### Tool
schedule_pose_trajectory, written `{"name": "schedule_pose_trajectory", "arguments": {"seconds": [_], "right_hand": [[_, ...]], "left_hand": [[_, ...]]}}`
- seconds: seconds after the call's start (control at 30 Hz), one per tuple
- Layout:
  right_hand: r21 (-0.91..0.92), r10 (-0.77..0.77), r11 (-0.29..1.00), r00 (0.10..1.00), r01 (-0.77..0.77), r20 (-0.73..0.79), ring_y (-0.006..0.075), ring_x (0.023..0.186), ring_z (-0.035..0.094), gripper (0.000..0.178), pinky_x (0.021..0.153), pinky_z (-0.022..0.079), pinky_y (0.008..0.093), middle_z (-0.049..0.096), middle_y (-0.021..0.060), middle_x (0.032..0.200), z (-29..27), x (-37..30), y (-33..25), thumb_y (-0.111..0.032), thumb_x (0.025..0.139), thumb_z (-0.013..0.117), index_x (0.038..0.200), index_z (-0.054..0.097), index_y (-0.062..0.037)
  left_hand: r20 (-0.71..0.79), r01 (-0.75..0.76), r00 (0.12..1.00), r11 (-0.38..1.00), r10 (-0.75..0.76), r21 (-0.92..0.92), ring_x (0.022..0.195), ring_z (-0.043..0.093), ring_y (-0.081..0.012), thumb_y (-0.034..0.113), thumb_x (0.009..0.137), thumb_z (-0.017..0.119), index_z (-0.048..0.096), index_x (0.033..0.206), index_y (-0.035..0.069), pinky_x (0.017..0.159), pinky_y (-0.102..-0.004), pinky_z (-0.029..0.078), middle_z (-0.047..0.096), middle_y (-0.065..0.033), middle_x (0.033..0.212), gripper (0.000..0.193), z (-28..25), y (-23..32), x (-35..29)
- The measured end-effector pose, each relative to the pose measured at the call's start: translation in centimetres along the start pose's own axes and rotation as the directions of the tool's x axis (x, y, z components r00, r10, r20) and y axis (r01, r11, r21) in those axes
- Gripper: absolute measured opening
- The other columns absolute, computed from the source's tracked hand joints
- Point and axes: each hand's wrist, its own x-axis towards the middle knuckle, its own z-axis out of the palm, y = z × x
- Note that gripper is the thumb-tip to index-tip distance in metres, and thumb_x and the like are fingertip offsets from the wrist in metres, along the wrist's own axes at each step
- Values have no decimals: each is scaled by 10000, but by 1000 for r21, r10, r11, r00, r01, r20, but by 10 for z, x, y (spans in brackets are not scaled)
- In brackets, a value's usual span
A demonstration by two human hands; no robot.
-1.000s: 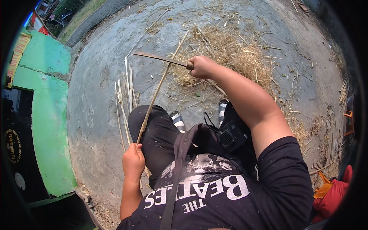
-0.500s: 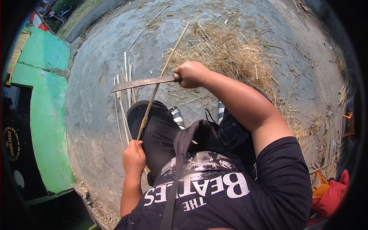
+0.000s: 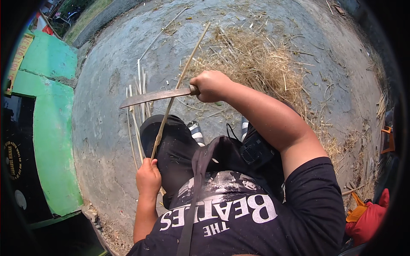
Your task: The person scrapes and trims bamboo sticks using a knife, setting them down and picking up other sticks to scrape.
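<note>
My right hand (image 3: 211, 86) is wrapped round the wooden handle of a machete (image 3: 158, 95). Its long blade points left and lies across a thin bamboo strip (image 3: 188, 64). The near end of that strip is gripped in my left hand (image 3: 148, 176), thumb on top, beside my left knee. From there the strip slants up and away to the right, past the blade, toward the straw-coloured pile. Left of my knee several pale split strips (image 3: 137, 111) lie on the ground.
A large heap of dry shavings (image 3: 260, 64) spreads over the grey concrete ground (image 3: 106, 141) ahead. One long thin strip (image 3: 164, 30) lies farther off. A green wall (image 3: 55, 145) stands at the left. Red cloth (image 3: 366, 222) and an orange object (image 3: 388, 139) are at the right.
The machete and my right hand have shifted slightly nearer and to the left along the strip. My left hand keeps its hold, barely moved.
</note>
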Motion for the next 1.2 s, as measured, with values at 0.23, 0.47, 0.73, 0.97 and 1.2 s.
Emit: {"name": "schedule_pose_trajectory", "arguments": {"seconds": [0.23, 0.47, 0.73, 0.97, 1.2], "right_hand": [[116, 232, 969, 968, -220, -99, 341, 951, 718, 246, 831, 577, 457, 740, 156, 956, 1, 4, 41, -186, 799, 656, 1025, 745, -146], [178, 239, 960, 965, -218, -105, 354, 958, 711, 264, 848, 568, 465, 745, 150, 971, -5, 4, 61, -159, 778, 656, 1025, 752, -153], [243, 293, 936, 947, -255, -134, 362, 911, 703, 204, 799, 559, 459, 735, 151, 938, 6, 6, 69, -150, 793, 651, 979, 733, -129], [-48, -33, 998, 999, 31, -37, 344, 994, 705, 239, 867, 570, 450, 740, 148, 974, -13, -11, 13, -165, 786, 665, 1012, 735, -134], [264, 427, 887, 891, -379, -153, 367, 1007, 696, 319, 876, 554, 454, 732, 173, 1050, -17, -1, 101, -222, 794, 679, 1081, 722, -90]], "left_hand": [[17, 8, 1000, 999, -8, 49, 701, 610, -491, 259, 1035, 555, 557, 868, 40, 595, -562, 453, 627, -237, 743, 275, 1, 1, 3], [-34, -59, 998, 998, 59, 7, 706, 610, -496, 254, 1035, 553, 561, 873, 39, 596, -567, 452, 630, -242, 750, 269, 1, 0, 10], [-47, -64, 997, 998, 64, -9, 711, 608, -503, 263, 1041, 539, 558, 873, 34, 602, -574, 448, 626, -248, 740, 285, -1, -3, 2], [-20, -71, 997, 997, 71, -24, 693, 597, -505, 288, 1042, 546, 559, 857, 32, 588, -556, 444, 616, -252, 731, 316, -3, -12, 1], [185, 60, 982, 992, -39, -113, 663, 594, -467, 299, 1065, 525, 549, 821, -3, 570, -493, 434, 601, -248, 710, 389, -29, -11, -10]]}}
